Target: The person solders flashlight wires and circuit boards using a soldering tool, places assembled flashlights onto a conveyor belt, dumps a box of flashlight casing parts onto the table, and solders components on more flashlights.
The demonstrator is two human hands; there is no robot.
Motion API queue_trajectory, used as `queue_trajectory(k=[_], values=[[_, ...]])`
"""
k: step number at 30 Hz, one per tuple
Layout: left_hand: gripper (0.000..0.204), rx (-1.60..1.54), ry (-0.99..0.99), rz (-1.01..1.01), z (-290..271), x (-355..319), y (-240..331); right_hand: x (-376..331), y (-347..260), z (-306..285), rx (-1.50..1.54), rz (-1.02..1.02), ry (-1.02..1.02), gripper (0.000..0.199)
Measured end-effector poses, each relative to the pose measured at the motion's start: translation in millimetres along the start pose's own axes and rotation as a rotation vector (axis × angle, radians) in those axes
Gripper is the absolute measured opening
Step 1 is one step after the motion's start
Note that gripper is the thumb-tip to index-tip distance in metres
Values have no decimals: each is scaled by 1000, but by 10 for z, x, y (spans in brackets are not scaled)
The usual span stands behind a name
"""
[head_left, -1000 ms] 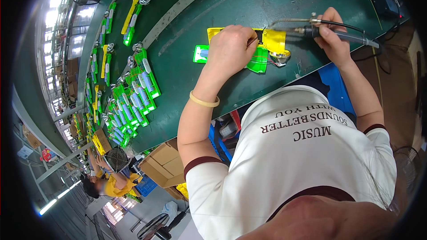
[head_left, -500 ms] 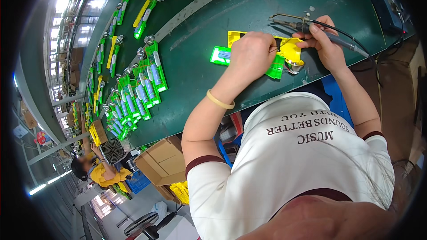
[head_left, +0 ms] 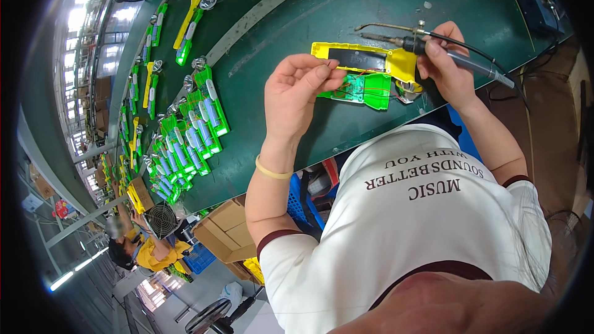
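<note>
My right hand (head_left: pixel 447 65) grips a soldering iron (head_left: pixel 467 63) by its grey handle, with a thin bent metal tube (head_left: pixel 390 26) fixed alongside. The iron's tip points left, above a yellow housing half (head_left: pixel 402 62) that has a black panel (head_left: pixel 359 59) set in it. My left hand (head_left: pixel 300 89) pinches a thin wire between thumb and forefinger at the yellow half's left end. Below lies a green housing half (head_left: pixel 376 91) with a circuit board (head_left: pixel 352 88) and red wires; my left hand hides its left part. A round lamp head (head_left: pixel 408 91) sits at the right end.
Several green lamp halves (head_left: pixel 192 130) with blue cells and reflectors crowd the bench on the left. More lie in a row beyond a grey strip (head_left: pixel 266 9). A cardboard box (head_left: pixel 229 232) stands below the bench edge. A co-worker in yellow (head_left: pixel 151 252) is at the far left.
My left hand has moved left off the housing, uncovering the black panel and circuit board, and now pinches at the left end. The soldering iron has shifted slightly left and down.
</note>
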State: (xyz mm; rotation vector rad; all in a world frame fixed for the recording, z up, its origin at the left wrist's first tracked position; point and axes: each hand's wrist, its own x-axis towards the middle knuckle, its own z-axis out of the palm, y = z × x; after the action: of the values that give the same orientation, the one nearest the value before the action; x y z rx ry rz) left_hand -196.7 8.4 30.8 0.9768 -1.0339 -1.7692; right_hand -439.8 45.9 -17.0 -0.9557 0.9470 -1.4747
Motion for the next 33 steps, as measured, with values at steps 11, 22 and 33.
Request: queue_trajectory(k=[11, 22, 33], values=[[8, 1463, -205, 482, -233, 380, 1, -18, 143, 252, -307, 34, -87, 28], [9, 1515, -295, 391, -278, 429, 81, 15, 212, 272, -491, -41, -134, 26], [9, 1631, -366, 327, -198, 471, 128, -23, 77, 289, -489, 98, -113, 28]])
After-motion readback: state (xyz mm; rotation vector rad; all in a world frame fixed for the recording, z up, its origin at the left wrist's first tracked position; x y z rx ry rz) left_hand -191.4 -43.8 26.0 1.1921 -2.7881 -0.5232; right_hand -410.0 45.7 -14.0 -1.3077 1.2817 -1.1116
